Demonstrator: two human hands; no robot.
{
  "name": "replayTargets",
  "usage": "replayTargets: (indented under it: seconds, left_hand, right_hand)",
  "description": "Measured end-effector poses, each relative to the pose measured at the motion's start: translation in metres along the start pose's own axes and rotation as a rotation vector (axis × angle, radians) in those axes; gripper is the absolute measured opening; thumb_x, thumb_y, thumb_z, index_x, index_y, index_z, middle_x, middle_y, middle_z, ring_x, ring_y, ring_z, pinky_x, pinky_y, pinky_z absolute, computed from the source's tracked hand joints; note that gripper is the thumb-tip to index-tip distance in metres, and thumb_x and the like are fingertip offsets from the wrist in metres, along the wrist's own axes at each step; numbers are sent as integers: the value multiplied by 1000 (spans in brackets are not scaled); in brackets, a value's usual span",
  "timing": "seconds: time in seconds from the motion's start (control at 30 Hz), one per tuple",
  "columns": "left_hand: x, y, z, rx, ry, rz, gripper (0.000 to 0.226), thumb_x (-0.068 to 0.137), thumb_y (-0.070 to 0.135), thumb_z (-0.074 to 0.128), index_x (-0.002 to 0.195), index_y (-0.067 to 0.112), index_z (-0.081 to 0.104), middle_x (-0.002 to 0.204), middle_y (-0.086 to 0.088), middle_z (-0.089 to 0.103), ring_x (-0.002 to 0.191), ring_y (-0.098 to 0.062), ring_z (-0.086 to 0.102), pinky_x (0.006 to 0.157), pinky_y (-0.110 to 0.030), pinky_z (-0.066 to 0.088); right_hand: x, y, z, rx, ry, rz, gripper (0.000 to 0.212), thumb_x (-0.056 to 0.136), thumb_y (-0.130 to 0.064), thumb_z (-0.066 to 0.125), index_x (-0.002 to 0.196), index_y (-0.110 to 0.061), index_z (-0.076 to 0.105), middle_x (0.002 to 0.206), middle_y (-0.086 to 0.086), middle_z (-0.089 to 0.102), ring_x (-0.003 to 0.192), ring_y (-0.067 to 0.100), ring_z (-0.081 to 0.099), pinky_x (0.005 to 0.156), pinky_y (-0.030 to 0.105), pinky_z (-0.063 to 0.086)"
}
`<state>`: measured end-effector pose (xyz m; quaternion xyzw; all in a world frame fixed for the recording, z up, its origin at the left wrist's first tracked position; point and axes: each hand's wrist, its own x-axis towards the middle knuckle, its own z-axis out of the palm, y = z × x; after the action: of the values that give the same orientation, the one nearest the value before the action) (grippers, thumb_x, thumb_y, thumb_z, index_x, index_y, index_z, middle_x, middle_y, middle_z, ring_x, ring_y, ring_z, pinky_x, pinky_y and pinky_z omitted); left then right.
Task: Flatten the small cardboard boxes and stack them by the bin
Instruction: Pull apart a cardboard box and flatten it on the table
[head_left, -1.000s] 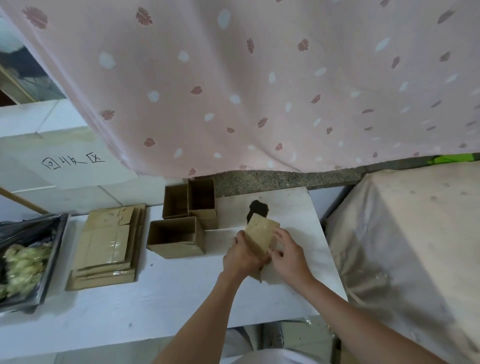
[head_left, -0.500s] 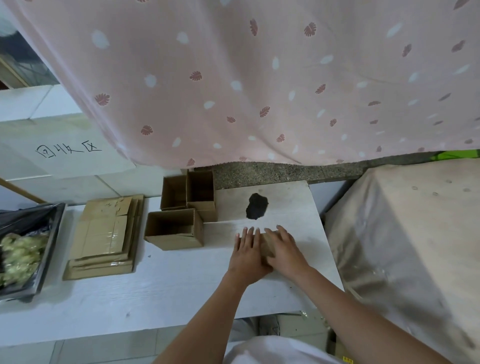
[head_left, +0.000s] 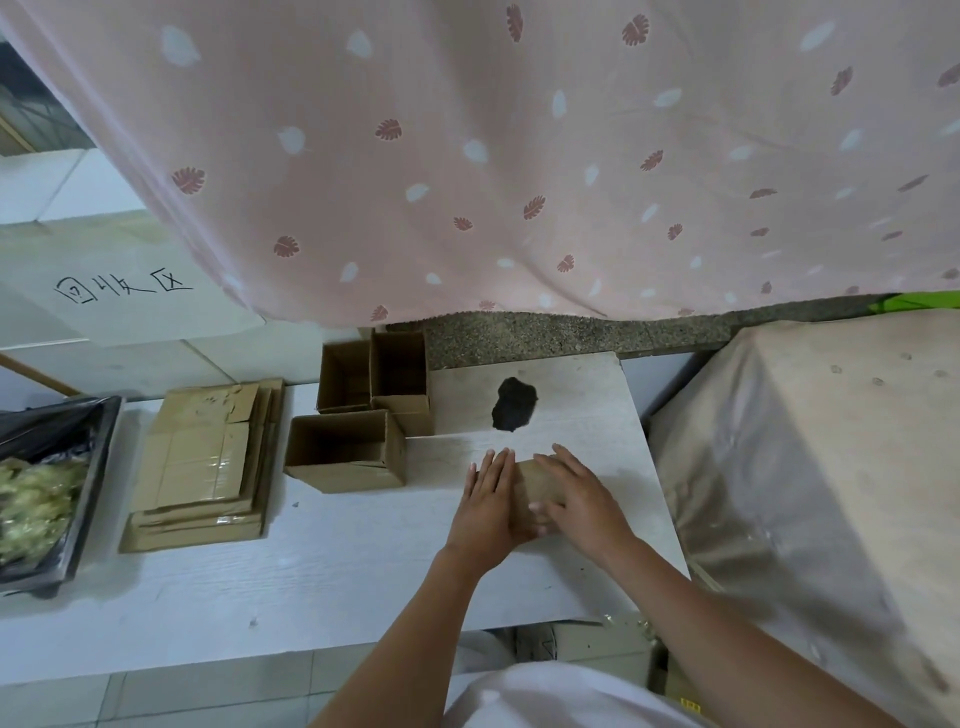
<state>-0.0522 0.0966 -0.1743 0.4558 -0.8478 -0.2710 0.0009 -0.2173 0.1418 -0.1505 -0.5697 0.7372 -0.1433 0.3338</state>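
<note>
The box I held up a second ago now lies flat (head_left: 535, 480) under my left hand (head_left: 488, 501) and right hand (head_left: 582, 496), fingers straight, ready for the stack (head_left: 202, 462) at nine o'clock.

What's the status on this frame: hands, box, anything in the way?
Left hand and right hand open, pressing one box flat on the table. Three boxes unflattened. Path to the stack clear.

Open cardboard boxes: three, namely one front box (head_left: 345, 449) and two rear boxes (head_left: 344, 376) (head_left: 400, 371) side by side. Flattened piece under the hands: one (head_left: 535, 480). Stack of flattened boxes (head_left: 202, 462): one; sheet count indeterminate. Bin (head_left: 88, 467): one. Hands: two (head_left: 488, 506) (head_left: 584, 501).
</note>
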Motion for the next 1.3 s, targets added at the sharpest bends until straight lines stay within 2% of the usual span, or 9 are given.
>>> replayTargets:
  seconds: [0.1, 0.17, 0.43, 0.6, 0.97, 1.07, 1.13, 1.2, 1.3]
  left_hand:
    - [2, -7, -8, -108, -46, -8, 108, 86, 48, 74, 160, 9, 5, 168, -4, 6, 155, -19, -4, 120, -27, -16]
    - [1, -9, -12, -108, -66, 3, 107, 85, 43, 76, 160, 9, 6, 168, -4, 8, 155, -20, -2, 123, -29, -10]
    - [-8, -5, -4, -134, -12, -1, 106, 86, 37, 76, 160, 8, 5, 168, -4, 4, 155, -18, -6, 123, -26, -10]
    - [-13, -12, -8, -243, -27, -28, 106, 84, 27, 80, 160, 9, 8, 168, -4, 9, 155, -17, -1, 126, -34, 3]
    - [-11, -5, -7, -222, 8, -75, 100, 88, 27, 77, 160, 9, 11, 167, -5, 10, 155, -22, 2, 126, -30, 3]
    - [-11, -4, -8, -219, 0, -88, 100, 87, 28, 77, 160, 10, 10, 166, -4, 11, 155, -22, 2, 126, -34, 9]
    - [-12, -4, -10, -236, -1, -105, 102, 86, 28, 78, 160, 10, 11, 165, -3, 14, 154, -23, 3, 125, -37, 15]
    - [-12, -3, -10, -234, 1, -107, 102, 85, 27, 79, 160, 8, 12, 165, -4, 15, 154, -23, 5, 125, -38, 16]
    - [-12, 1, -9, -210, 4, -106, 100, 87, 25, 77, 160, 8, 11, 165, -5, 13, 154, -24, 4, 126, -36, 13]
  right_hand:
    - [2, -10, 5, -286, -77, 31, 79, 92, -46, 62, 157, -30, 19, 166, 4, -1, 151, 36, 10, 122, 52, 13]
    - [3, -19, 8, -374, -122, 61, 90, 88, -50, 63, 158, -27, 12, 165, 12, -7, 151, 40, 6, 121, 55, 11]
    - [5, -33, 14, -365, -116, 117, 93, 86, -47, 65, 157, -18, 13, 164, 16, -1, 151, 39, 5, 122, 55, 12]
    - [9, -40, 22, -377, -108, 123, 90, 88, -39, 64, 157, -13, 12, 163, 19, 2, 150, 43, 4, 121, 57, 14]
    - [13, -40, 24, -444, -75, 112, 76, 95, -30, 55, 156, -9, 13, 164, 15, 7, 147, 43, 13, 119, 56, 22]
    - [8, -41, 21, -407, -27, 85, 70, 97, -31, 52, 155, -11, 18, 164, 14, 8, 148, 39, 15, 119, 55, 21]
    - [2, -41, 21, -437, 84, 52, 61, 98, -38, 50, 150, -12, 30, 160, 16, 19, 144, 35, 27, 118, 51, 24]
    - [-2, -39, 21, -502, 168, 41, 54, 95, -46, 54, 138, -14, 44, 149, 15, 36, 131, 31, 41, 110, 44, 33]
    - [-3, -37, 23, -464, 163, 59, 41, 97, -42, 55, 129, -17, 52, 135, 10, 47, 119, 26, 46, 98, 37, 38]
